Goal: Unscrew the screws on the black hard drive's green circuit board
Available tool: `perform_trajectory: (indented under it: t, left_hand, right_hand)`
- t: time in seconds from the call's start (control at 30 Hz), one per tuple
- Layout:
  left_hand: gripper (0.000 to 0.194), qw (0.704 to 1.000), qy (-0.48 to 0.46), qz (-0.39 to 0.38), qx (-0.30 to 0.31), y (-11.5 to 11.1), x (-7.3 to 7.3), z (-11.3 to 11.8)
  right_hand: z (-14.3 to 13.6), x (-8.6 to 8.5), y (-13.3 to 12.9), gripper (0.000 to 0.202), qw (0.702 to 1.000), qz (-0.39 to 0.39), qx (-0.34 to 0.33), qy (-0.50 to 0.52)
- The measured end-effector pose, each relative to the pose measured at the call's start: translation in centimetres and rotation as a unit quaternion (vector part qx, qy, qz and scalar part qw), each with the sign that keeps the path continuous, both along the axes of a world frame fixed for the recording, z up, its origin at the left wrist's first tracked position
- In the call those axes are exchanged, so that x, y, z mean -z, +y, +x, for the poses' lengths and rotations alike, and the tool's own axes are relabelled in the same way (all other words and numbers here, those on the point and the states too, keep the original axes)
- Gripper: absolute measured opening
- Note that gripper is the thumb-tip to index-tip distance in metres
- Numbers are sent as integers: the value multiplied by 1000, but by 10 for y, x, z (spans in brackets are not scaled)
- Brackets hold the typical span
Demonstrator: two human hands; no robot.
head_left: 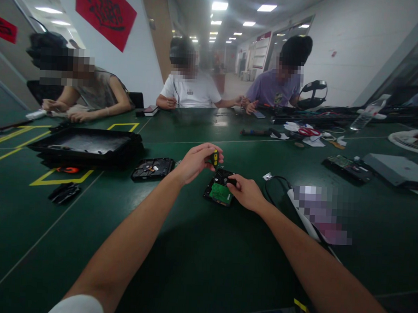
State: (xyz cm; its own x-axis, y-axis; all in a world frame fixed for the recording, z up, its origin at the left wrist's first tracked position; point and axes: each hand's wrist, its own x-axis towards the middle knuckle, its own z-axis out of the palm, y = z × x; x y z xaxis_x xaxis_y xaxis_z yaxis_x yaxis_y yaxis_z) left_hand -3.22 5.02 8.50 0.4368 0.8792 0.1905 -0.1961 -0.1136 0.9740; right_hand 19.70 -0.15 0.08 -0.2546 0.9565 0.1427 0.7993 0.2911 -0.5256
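Observation:
A hard drive (221,193) with a green circuit board lies on the dark green table in front of me. Above its far left part, my left hand (199,161) pinches a small yellow and black screwdriver (215,158), held upright. My right hand (244,191) grips the drive's right edge, fingers bent round something dark at its corner. The screwdriver's tip is too small to make out. Just left of my left hand, a second black drive (153,168) lies flat on the table.
Black trays (88,144) are stacked at the left, near a black crumpled item (64,193). A white power strip (305,216) with a cable lies right, another drive (349,168) beyond. Three people sit across the table (190,266).

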Motion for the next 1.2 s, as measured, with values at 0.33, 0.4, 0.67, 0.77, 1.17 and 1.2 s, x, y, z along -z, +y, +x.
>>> perform_trajectory:
  t: [0.33, 0.4, 0.67, 0.77, 1.17, 1.2]
  left_hand:
    - [23, 996, 42, 60, -46, 2, 2, -1]
    - [22, 998, 36, 49, -25, 1, -1, -1]
    - [28, 990, 74, 81, -91, -1, -3, 1]
    - [30, 988, 75, 80, -113, -1, -1, 2]
    - [26, 996, 58, 49, -50, 1, -2, -1]
    - [26, 997, 51, 42, -45, 2, -2, -1]
  right_hand:
    - [-1, -2, -1, 32, 1000, 4, -2, -1]
    - [0, -2, -1, 33, 1000, 2, 3, -2]
    - [1, 0, -1, 35, 1000, 2, -4, 2]
    - [0, 0, 0, 35, 1000, -2, -6, 4]
    - [0, -2, -1, 34, 1000, -1, -1, 7]
    - [0, -2, -1, 35, 1000, -1, 0, 7]
